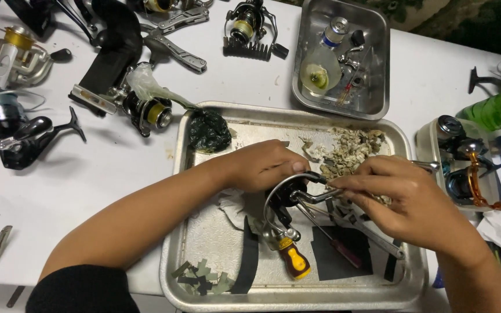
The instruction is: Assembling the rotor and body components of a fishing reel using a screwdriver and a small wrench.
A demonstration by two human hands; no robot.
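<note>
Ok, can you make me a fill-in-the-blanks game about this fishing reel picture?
1. Both hands work on a fishing reel over a big metal ____.
2. The screwdriver lying in the tray has a yellow and ____ handle.
3. The small tray at the top holds a clear ____ with a blue label.
4. The table is ____.

Missing words: tray; red; bottle; white

Fishing reel (pixel 288 200): dark body with a silver wire bail arching over it, held above a metal tray, its top enclosed in the grip of the left hand (pixel 262 165). The bail curves out below and left of that grip. A slim metal part of the reel projects rightward into the pinching grip of the right hand (pixel 404 200), just beside the left-hand grip.
</note>
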